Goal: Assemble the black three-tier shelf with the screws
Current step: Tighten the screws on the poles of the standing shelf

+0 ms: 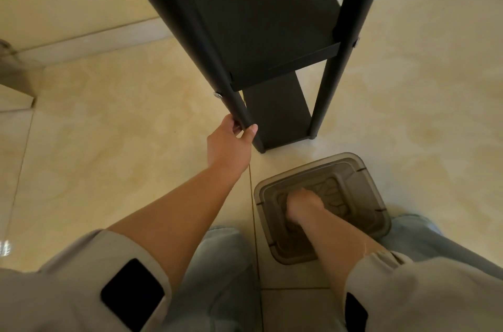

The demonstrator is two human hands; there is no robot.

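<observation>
Left hand (231,138) grips a post of the black shelf (261,18); right hand (300,205) reaches into a plastic bin (362,182).

The left hand, near the centre of view, curls its fingers and thumb round the near-left post (190,32) close to its lower end, and a silver screw (217,94) shows on that post just at 11 o'clock from the hand. The shelf stands upright on the tiled floor (109,127) and fills the view from centre to 12 o'clock, its tiers between the left post and the right post (334,65). At 5 o'clock from the shelf's foot sits the smoky translucent bin, touching neither post. The right hand is down inside it, fingers bent; whether they hold anything cannot be told.
</observation>
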